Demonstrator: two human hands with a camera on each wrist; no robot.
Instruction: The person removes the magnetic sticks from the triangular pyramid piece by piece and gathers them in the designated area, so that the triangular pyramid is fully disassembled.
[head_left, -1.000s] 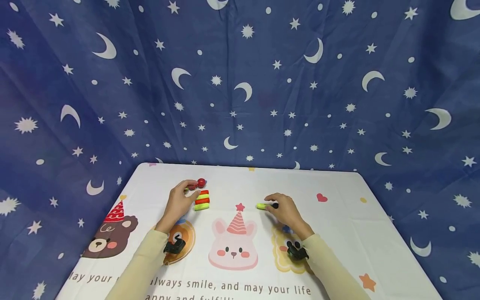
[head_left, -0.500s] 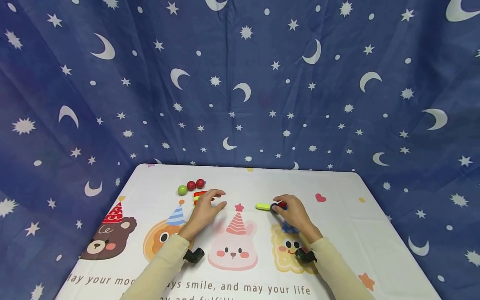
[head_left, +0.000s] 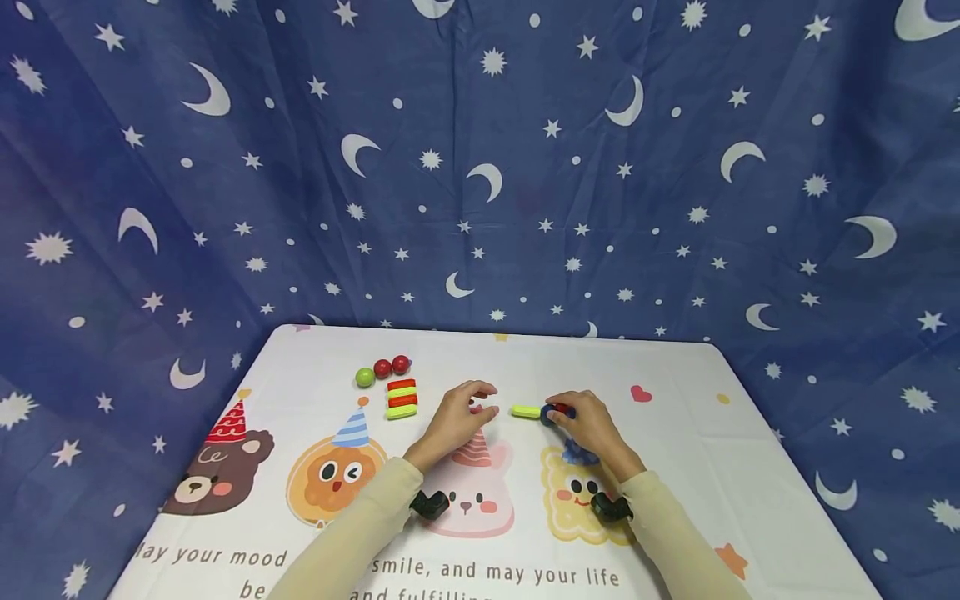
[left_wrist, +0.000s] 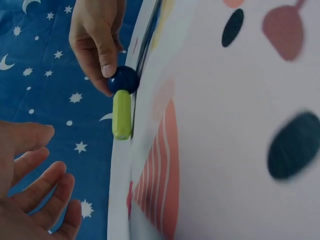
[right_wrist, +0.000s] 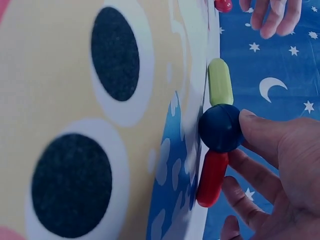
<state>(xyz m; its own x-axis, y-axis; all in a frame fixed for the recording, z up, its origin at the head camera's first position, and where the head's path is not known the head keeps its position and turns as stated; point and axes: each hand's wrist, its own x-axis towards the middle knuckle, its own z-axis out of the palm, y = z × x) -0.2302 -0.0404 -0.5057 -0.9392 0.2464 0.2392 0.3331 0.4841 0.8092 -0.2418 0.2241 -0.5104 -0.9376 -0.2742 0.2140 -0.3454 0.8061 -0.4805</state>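
Note:
My right hand (head_left: 561, 415) pinches a dark blue ball (head_left: 550, 414) on the white printed tablecloth (head_left: 675, 450). A lime green stick (head_left: 526, 411) lies to the ball's left and a red stick (head_left: 562, 408) on its far side. In the right wrist view both the green stick (right_wrist: 220, 82) and the red stick (right_wrist: 212, 178) meet the blue ball (right_wrist: 220, 127), and my thumb (right_wrist: 270, 131) presses on the ball. My left hand (head_left: 480, 402) hovers just left of the green stick, fingers loosely spread and holding nothing. Its fingers (left_wrist: 40, 190) show in the left wrist view, apart from the green stick (left_wrist: 121, 114).
At the back left lie a green ball (head_left: 365, 377) and two red balls (head_left: 392, 366). In front of them sits a small row of red and green sticks (head_left: 402, 397). A blue star-and-moon curtain (head_left: 480, 167) hangs behind the table and round its sides.
My left hand left the balls at the back left and moved right across the table to just beside the green stick. My right hand stayed at the blue ball.

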